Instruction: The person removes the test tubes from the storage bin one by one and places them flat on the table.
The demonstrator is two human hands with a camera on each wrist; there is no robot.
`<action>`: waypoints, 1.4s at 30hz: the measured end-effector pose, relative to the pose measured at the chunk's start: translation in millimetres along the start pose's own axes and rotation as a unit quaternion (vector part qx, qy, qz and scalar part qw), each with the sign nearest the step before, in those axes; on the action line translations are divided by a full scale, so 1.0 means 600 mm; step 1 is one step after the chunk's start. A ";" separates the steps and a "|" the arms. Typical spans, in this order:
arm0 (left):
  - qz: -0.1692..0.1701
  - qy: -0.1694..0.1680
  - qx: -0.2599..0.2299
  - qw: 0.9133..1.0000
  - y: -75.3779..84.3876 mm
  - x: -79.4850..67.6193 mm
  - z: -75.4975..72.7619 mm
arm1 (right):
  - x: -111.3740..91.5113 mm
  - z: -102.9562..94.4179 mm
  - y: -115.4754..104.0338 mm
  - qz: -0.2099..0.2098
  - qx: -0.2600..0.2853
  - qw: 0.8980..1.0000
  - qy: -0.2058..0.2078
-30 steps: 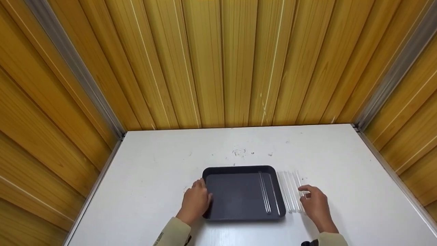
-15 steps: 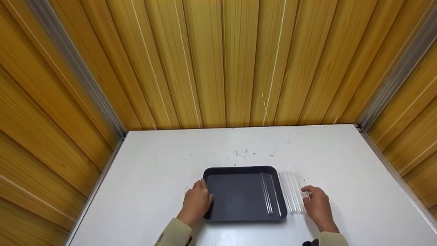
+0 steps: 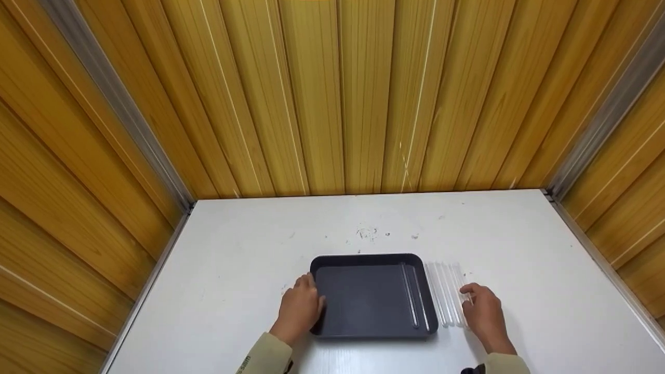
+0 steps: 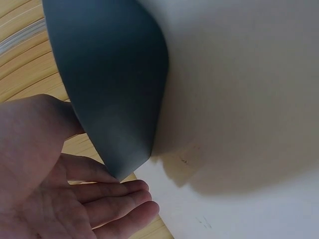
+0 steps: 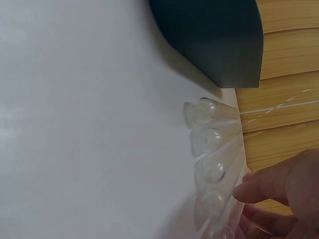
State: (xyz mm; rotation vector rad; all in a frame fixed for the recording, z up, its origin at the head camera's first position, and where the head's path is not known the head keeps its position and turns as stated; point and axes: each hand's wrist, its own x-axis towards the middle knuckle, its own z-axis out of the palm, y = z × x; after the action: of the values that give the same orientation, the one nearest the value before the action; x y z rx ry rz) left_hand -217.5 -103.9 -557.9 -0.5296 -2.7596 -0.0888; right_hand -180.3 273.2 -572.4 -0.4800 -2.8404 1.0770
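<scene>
- One clear tube (image 3: 409, 295) in the dark tray (image 3: 358, 298) crept closer to its neighbour (image 3: 421, 299) since half a second ago. Hands?
- Left hand (image 3: 298, 306) is pinching the tray's side wall, thumb over the rim, fingers outside. Right hand (image 3: 483, 309) has thumb and index bent, slightly apart, at the outer edge of a tube row (image 3: 445, 294). Honestly can't tell if they've got hold of one.
- Where's that row?
- White table (image 3: 249, 244), just right of the tray.

Yellow wood-grain panels (image 3: 314, 93) with grey metal corner strips (image 3: 118, 98) border a white table (image 3: 249, 234) bearing dark scuffs (image 3: 367, 233).
</scene>
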 end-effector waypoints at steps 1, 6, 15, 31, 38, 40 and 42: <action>-0.001 -0.001 -0.003 1.000 0.000 0.000 -0.001 | 0.000 0.000 0.000 -0.003 -0.001 1.000 0.003; -0.003 -0.004 -0.011 1.000 0.002 -0.002 -0.003 | -0.002 -0.006 0.000 0.003 0.005 1.000 0.000; -0.005 0.002 -0.013 1.000 0.002 0.000 -0.008 | -0.012 -0.020 -0.016 -0.018 0.003 1.000 0.016; -0.011 -0.009 -0.017 1.000 -0.002 0.000 0.002 | -0.032 -0.021 -0.054 -0.057 0.010 0.997 0.041; -0.013 -0.014 -0.010 1.000 -0.001 -0.001 0.001 | -0.031 -0.008 -0.074 -0.075 0.015 0.996 0.051; -0.012 -0.014 -0.009 1.000 0.000 0.000 0.001 | -0.032 -0.006 -0.080 -0.077 0.017 0.996 0.050; -0.011 -0.016 -0.007 1.000 0.002 0.001 0.000 | -0.033 -0.004 -0.088 -0.082 0.021 0.995 0.050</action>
State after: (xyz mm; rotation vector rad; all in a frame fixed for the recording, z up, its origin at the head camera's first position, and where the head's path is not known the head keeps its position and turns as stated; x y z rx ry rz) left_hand -217.7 -102.4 -558.0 -0.5072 -2.7975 -0.1049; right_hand -175.1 231.7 -534.9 -0.2832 -2.7098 1.0488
